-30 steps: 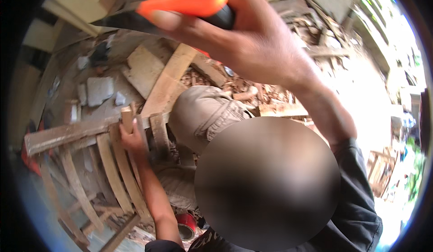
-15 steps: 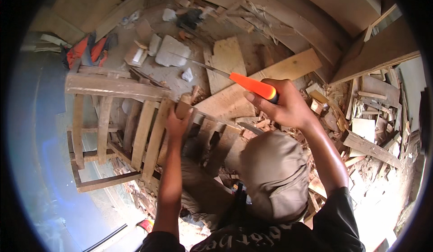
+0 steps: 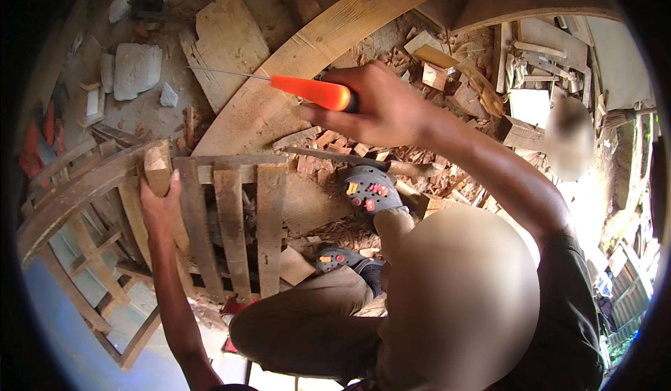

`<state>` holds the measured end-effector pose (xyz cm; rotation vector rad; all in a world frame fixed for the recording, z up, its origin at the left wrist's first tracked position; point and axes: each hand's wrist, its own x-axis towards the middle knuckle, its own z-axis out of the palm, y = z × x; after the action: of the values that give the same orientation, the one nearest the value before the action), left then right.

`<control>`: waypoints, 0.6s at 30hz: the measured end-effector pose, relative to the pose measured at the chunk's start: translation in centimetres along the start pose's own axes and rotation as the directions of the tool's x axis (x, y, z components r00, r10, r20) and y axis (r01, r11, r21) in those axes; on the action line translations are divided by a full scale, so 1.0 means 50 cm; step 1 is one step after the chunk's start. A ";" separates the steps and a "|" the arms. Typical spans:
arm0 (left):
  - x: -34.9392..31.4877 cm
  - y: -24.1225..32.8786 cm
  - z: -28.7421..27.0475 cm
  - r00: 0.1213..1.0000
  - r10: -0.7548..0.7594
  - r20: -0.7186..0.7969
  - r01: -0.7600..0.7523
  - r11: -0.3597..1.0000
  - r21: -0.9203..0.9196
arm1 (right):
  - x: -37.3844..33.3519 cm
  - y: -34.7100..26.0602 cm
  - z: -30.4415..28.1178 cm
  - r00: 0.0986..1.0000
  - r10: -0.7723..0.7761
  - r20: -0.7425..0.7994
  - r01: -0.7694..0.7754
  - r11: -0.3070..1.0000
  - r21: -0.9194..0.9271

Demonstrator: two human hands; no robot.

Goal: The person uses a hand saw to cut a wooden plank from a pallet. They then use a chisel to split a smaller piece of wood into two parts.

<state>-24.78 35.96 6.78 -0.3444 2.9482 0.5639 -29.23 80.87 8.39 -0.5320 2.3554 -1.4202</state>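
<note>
Rough wooden block (image 3: 157, 171), seemingly plastic handle (image 3: 309, 92)

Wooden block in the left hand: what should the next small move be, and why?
I'd probably shift the left hand a little lower on the wooden block before any stroke. It grips close to the block's exposed upper end, while the right hand holds the orange-handled tool raised, its thin blade pointing left and clear of the block.

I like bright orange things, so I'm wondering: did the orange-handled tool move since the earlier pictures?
Yes, rightward: half a second ago the orange-handled tool overlapped the pale block in this view; now its tip ends to the block's right.
</note>
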 end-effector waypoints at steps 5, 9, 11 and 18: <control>-0.006 -0.030 -0.005 0.994 0.084 -0.066 -0.087 0.995 -0.045 | 0.064 -0.041 0.080 0.997 0.071 0.039 -0.077 0.982 0.172; 0.059 -0.023 -0.011 0.987 0.072 -0.144 -0.089 0.989 -0.116 | 0.090 -0.053 0.161 0.988 0.144 0.061 -0.156 0.951 0.269; 0.049 0.001 0.000 0.972 0.154 -0.178 -0.153 0.988 0.020 | 0.093 -0.047 0.184 0.987 0.146 0.068 -0.161 0.935 0.318; -0.065 0.006 -0.083 0.891 0.368 -0.265 -0.434 0.863 -0.259 | 0.044 -0.045 0.194 0.994 0.081 0.070 -0.098 0.955 0.280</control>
<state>-22.04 35.30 11.23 0.2200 3.1417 1.1193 -26.30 71.42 5.87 -0.3767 2.0549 -1.6395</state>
